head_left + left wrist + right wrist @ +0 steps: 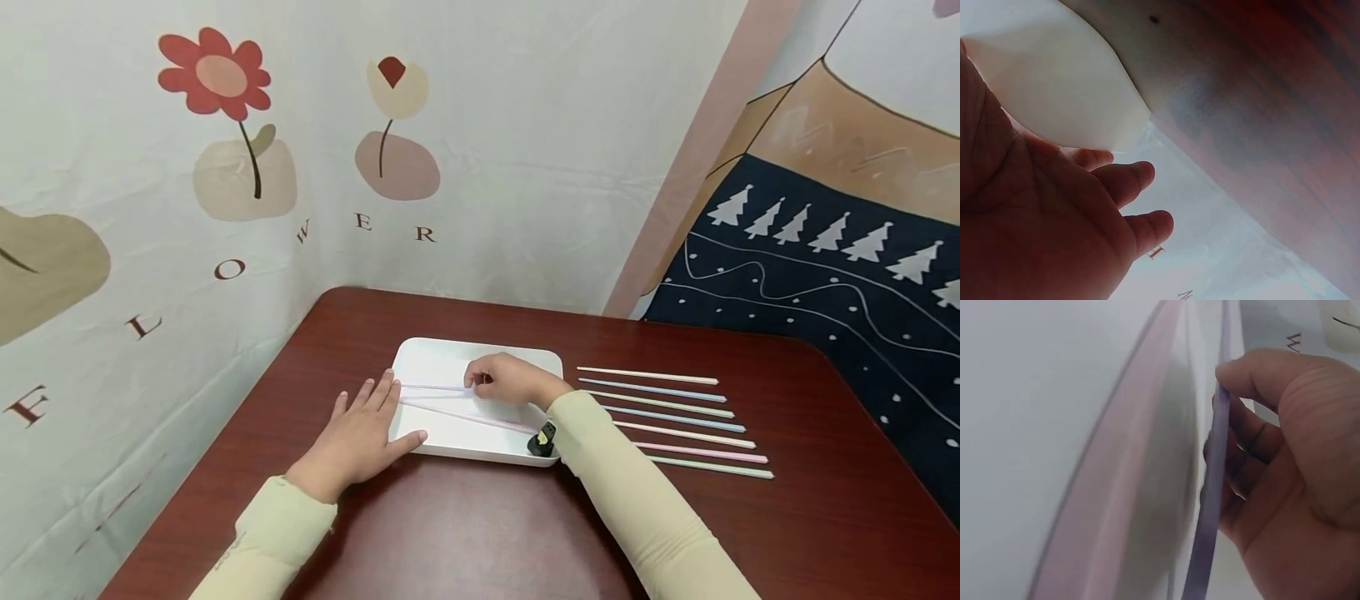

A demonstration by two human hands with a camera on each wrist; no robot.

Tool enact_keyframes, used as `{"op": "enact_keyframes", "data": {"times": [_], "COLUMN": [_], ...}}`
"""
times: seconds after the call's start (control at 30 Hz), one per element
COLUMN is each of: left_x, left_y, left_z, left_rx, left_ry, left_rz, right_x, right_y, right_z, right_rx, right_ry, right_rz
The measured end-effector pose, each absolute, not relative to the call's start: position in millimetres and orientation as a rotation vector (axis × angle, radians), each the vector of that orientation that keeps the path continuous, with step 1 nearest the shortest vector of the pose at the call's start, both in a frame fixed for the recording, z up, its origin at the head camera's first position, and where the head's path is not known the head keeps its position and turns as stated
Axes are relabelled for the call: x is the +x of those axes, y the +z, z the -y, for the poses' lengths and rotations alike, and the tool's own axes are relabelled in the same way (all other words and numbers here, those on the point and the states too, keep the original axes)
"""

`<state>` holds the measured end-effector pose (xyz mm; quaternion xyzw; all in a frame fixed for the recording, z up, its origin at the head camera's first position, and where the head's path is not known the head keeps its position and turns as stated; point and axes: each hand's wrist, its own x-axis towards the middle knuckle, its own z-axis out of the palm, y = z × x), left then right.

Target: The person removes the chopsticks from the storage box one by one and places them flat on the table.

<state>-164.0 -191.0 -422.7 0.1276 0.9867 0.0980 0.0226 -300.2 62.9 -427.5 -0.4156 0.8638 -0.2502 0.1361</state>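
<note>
A white rectangular tray (450,442) lies on the table. My left hand (358,433) rests at its left edge, fingers straight and spread; the left wrist view shows the palm beside the tray's wall (1060,81). Over the tray, my right hand (506,379) pinches a purple chopstick (1213,469) between thumb and fingers. The chopstick stretches left toward the fingertips of the left hand. Below it a pink chopstick (480,417) lies slantwise in the tray. The right hand's palm and curled fingers show in the right wrist view.
Right of the tray, several pastel chopsticks lie roughly parallel, among them a blue one (652,389) and a pink one (720,454). A small black object (542,440) is at the right wrist. A printed cloth (510,208) hangs behind the brown table (465,533).
</note>
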Motion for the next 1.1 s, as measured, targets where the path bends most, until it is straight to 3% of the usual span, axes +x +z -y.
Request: {"op": "enact_keyframes", "data": {"times": [0.63, 1.1], "left_x": [-163, -163], "left_y": [-421, -423], "left_z": [191, 192], "left_rx": [0.403, 0.423], "left_ry": [0.317, 0.320], "left_rz": [-3.046, -3.065], "right_x": [-288, -271], "right_y": [-377, -383], "right_z": [-99, -174], "right_rx": [-1.255, -1.057], "right_ry": [-0.749, -0.773], "right_rz": [-2.633, -2.708]}}
